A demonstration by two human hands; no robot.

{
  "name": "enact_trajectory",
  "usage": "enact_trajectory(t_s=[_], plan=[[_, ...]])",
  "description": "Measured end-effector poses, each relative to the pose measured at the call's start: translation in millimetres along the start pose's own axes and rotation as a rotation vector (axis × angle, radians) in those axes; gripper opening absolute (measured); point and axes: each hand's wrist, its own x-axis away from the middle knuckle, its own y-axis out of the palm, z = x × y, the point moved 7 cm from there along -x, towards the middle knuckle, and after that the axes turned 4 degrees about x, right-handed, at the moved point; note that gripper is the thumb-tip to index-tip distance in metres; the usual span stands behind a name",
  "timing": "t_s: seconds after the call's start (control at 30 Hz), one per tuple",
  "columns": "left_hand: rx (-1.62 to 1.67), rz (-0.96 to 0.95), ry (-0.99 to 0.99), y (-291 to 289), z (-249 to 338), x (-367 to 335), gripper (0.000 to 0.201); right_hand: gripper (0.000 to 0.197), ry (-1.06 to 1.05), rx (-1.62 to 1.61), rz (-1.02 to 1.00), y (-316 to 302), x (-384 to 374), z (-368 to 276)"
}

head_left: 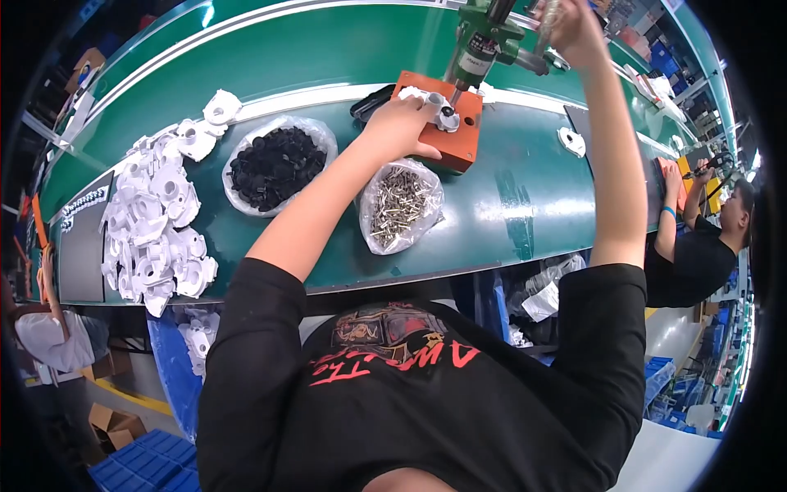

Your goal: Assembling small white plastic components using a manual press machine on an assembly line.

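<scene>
My left hand (400, 129) holds a white plastic part (447, 120) on an orange block (459, 148), its thumb stretched over the block's near edge. A black piece sits on the part, directly below the ram of a green hand press (479, 53). Raised at the upper right, my right hand (574, 37) is closed around the press lever (551, 18); its fingers are partly blurred. Next to my left forearm stand an open bag of small metal pins (400, 205) and a bag of black round pieces (277, 168).
A heap of white plastic parts (160, 213) covers the left of the green bench (492, 238). One white part (571, 142) lies to the right. A co-worker (701, 238) works at the far right, another person (61, 336) at the far left. Blue crates (147, 463) stand below.
</scene>
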Motion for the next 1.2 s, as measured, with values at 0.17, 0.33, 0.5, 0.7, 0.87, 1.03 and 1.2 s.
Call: enact_trajectory(t_s=[0.17,0.33,0.5,0.7,0.87,1.03,1.2], plan=[[0.103,0.013,-0.152,-14.7,-8.3,-5.7,0.055,0.054,-0.015,0.653,0.347,-80.5,35.0,13.1],[0.084,0.109,-0.118,-19.0,-13.4,-25.2,0.041,0.052,0.094,1.524,0.858,-230.0,133.5,29.5],[0.105,0.032,-0.221,-3.4,-25.1,-37.6,0.041,0.059,0.460,2.249,0.995,-263.9,196.1,91.4],[0.180,-0.007,-0.163,-38.6,-13.9,-42.1,0.050,0.042,0.123,2.385,0.754,-129.8,203.6,143.9],[-0.076,-0.003,-0.155,-58.2,-22.4,-34.6,0.047,0.046,0.248,2.039,0.668,-61.2,209.8,170.4],[-0.111,0.333,-0.535,-84.3,-119.3,-3.4,0.050,0.051,0.123,2.076,0.653,-55.4,202.0,178.9],[0.099,0.634,-0.615,-96.0,-220.0,48.6,0.052,0.057,0.221,1.947,0.689,-76.4,209.5,196.7]])
